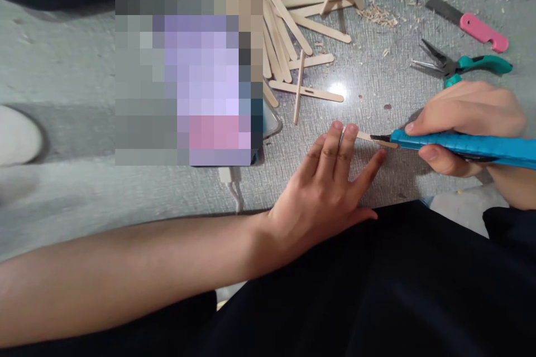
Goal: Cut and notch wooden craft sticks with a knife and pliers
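Observation:
My left hand (324, 184) lies on the table with its fingers stretched and spread, the fingertips pressing on the left part of a thin wooden craft stick (360, 135). My right hand (464, 117) is closed around a blue utility knife (464, 146). Its dark blade rests at the stick, to the right of my left fingertips. The stick's left end is hidden under my fingers. A short piece of wood (389, 145) shows just under the blade; I cannot tell if it is joined to the stick.
Several loose craft sticks (288, 17) are heaped at the back middle, with wood shavings (379, 14) beside them. Teal-handled pliers (452, 67) and a pink folding saw (481, 30) lie beyond my right hand. A blurred-out device with a white cable (228, 175) sits at left.

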Action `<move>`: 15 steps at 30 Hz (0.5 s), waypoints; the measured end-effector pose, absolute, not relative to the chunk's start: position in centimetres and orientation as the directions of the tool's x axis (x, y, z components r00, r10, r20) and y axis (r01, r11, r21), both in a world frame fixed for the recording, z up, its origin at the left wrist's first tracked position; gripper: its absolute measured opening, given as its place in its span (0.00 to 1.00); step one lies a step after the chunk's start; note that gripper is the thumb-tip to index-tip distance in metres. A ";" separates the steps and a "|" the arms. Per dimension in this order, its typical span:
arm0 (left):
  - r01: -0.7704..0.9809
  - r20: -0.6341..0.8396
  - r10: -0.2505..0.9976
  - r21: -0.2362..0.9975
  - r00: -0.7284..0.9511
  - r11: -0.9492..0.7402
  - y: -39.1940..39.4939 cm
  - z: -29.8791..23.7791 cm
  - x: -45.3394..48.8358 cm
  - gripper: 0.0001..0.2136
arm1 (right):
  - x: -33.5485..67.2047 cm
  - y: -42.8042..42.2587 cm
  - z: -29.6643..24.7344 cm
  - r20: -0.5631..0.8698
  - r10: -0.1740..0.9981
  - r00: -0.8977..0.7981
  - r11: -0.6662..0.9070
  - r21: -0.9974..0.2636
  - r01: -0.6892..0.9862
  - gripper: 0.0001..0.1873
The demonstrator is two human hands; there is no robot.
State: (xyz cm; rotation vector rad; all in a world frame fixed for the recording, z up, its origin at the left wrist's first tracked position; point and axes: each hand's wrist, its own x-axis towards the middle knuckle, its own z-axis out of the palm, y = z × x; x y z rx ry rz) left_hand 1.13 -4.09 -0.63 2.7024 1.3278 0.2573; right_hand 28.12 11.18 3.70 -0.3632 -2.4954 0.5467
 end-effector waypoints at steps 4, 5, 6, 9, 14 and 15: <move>0.773 0.103 0.789 0.160 0.605 -0.614 -4.1 -0.6 1.1 0.59 | 28.0 10.9 4.2 0.416 0.338 -0.844 0.880 -0.459 0.126 0.04; 0.771 0.102 0.787 0.158 0.608 -0.617 -4.2 -0.6 1.1 0.60 | 28.0 10.8 4.5 0.402 0.322 -0.857 0.883 -0.455 0.118 0.04; 0.770 0.103 0.785 0.153 0.611 -0.619 -4.2 -0.6 1.1 0.62 | 28.1 10.7 4.8 0.382 0.305 -0.872 0.888 -0.445 0.116 0.04; 0.769 0.126 0.780 0.128 0.614 -0.626 -4.2 -0.6 1.2 0.64 | 28.3 10.2 5.4 0.325 0.211 -0.922 0.927 -0.365 0.084 0.02; 0.760 0.146 0.776 0.157 0.614 -0.631 -4.2 -0.8 1.0 0.64 | 28.7 8.9 4.6 0.397 0.095 -0.913 0.979 -0.202 0.014 0.10; 0.759 0.139 0.779 0.174 0.611 -0.627 -4.2 -0.8 0.9 0.63 | 28.8 8.7 4.3 0.411 0.102 -0.906 0.982 -0.190 0.024 0.12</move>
